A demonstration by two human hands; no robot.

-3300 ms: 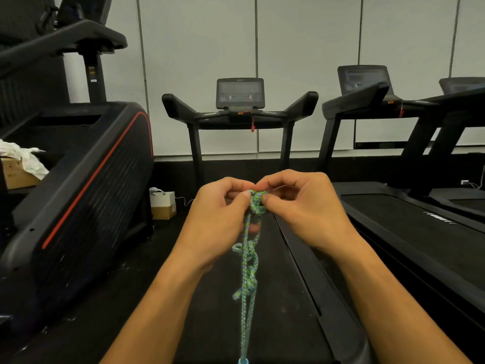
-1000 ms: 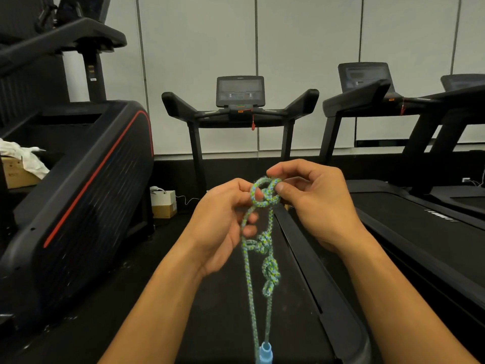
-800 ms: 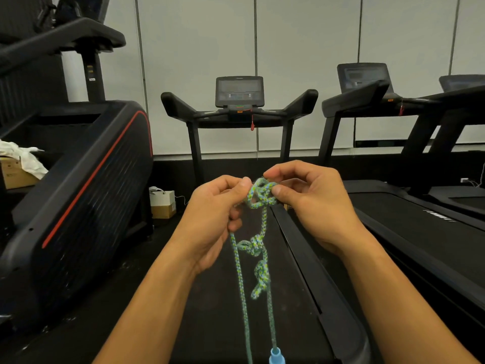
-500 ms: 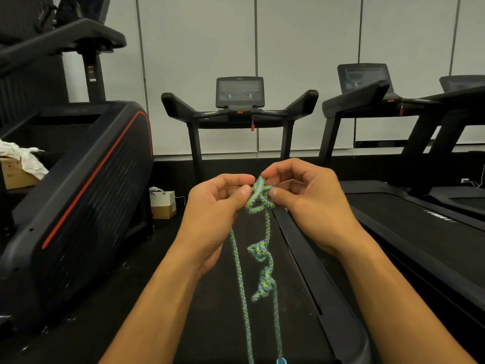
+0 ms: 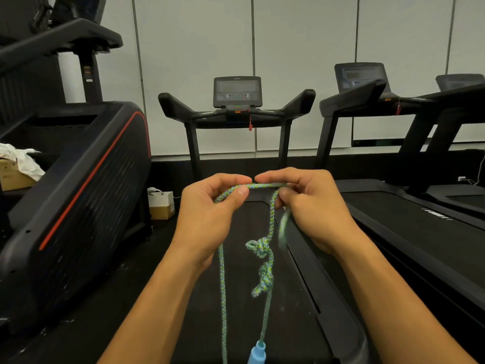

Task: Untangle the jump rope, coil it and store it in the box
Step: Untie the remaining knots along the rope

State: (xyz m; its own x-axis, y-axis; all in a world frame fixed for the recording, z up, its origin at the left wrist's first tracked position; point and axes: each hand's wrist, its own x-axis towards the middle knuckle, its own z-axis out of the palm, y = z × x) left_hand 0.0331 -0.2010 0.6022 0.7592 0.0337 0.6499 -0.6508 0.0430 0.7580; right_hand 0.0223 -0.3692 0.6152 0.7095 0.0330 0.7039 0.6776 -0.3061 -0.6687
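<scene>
A green-and-blue braided jump rope [image 5: 271, 222] hangs from both hands at chest height. My left hand [image 5: 210, 214] pinches it between thumb and forefinger. My right hand [image 5: 312, 206] pinches it a short way along, and the stretch between them runs straight. Two strands drop down. The right strand carries two loose knots [image 5: 261, 249], one below the other. A light blue handle [image 5: 257, 353] dangles at its lower end by the frame's bottom edge. The left strand [image 5: 223, 298] runs out of view. A small box [image 5: 160, 204] sits on the floor at the back left.
I stand over a black treadmill belt [image 5: 246, 298], with its console [image 5: 237, 91] ahead. More treadmills [image 5: 420, 227] fill the right. A large black machine with a red stripe [image 5: 78, 195] is at the left, with a cardboard box and white cloth [image 5: 15, 169] behind it.
The top knot held between my fingers has come undone; the rope there now runs straight. My hands have moved slightly apart, and the handle has swung up into view.
</scene>
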